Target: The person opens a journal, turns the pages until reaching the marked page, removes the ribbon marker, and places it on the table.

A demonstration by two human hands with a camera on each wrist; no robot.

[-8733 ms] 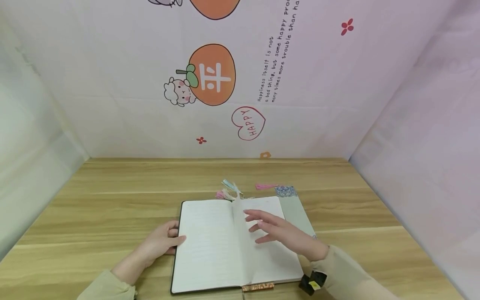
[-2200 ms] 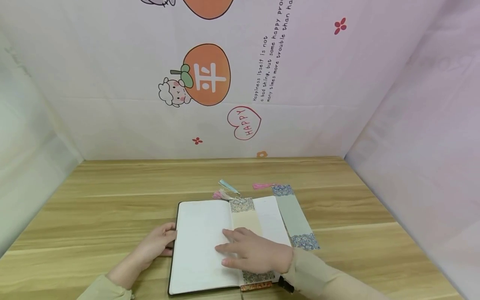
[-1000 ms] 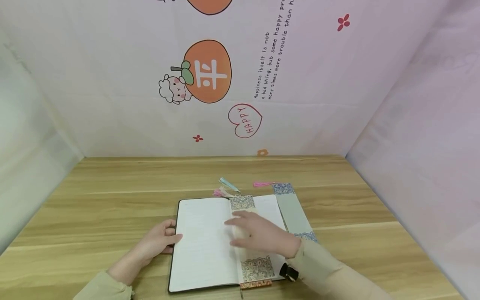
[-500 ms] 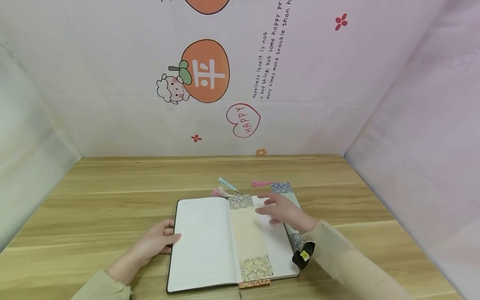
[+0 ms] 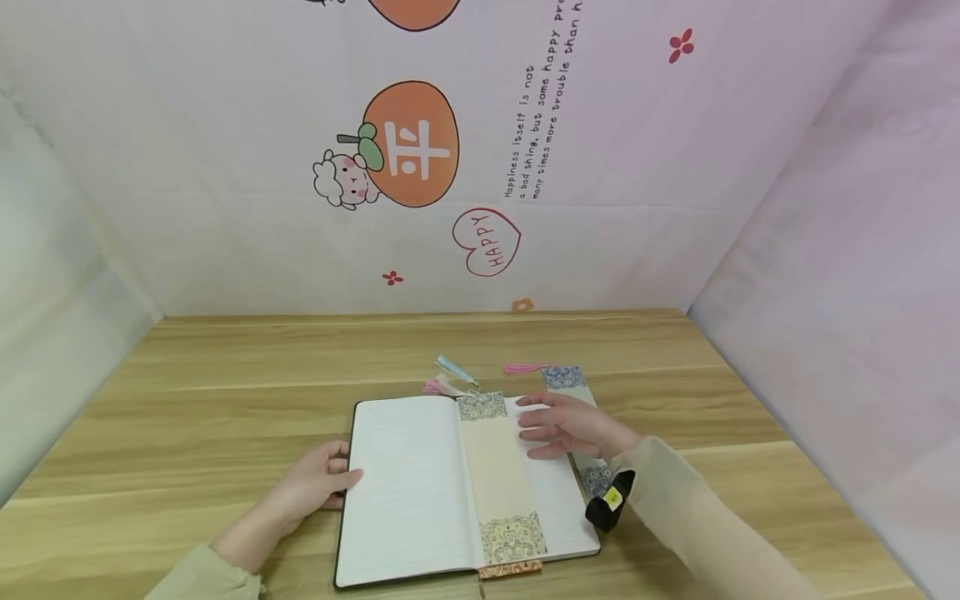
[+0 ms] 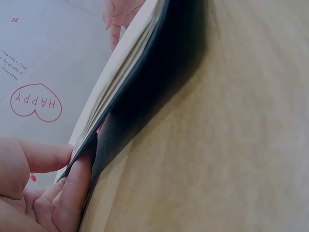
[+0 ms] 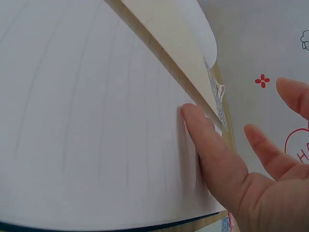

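An open notebook [image 5: 408, 492] with a dark cover lies on the wooden table. My left hand [image 5: 309, 483] pinches its left edge; in the left wrist view the thumb is on the pages and fingers are under the cover [image 6: 164, 72]. A cream bookmark [image 5: 498, 467] with patterned ends lies on the right-hand page beside the fold. My right hand [image 5: 573, 427] is over that page's upper right, fingers spread and holding nothing. In the right wrist view its thumb [image 7: 207, 145] is close over the lined paper, near the bookmark's edge.
A grey-green bookmark [image 5: 566, 378] with blue patterned ends lies right of the notebook, partly covered, its pink tassel [image 5: 525, 367] pointing left. Pale blue [image 5: 453, 367] and pink tassels [image 5: 433, 386] stick out above the notebook. An orange patterned end [image 5: 512, 569] shows below it. Cloth-covered walls surround the table.
The cream bookmark, out of sight under a leaf 8.7 s ago, has since come into view on the page. My right hand has moved off it to the right. My left hand keeps its grip.
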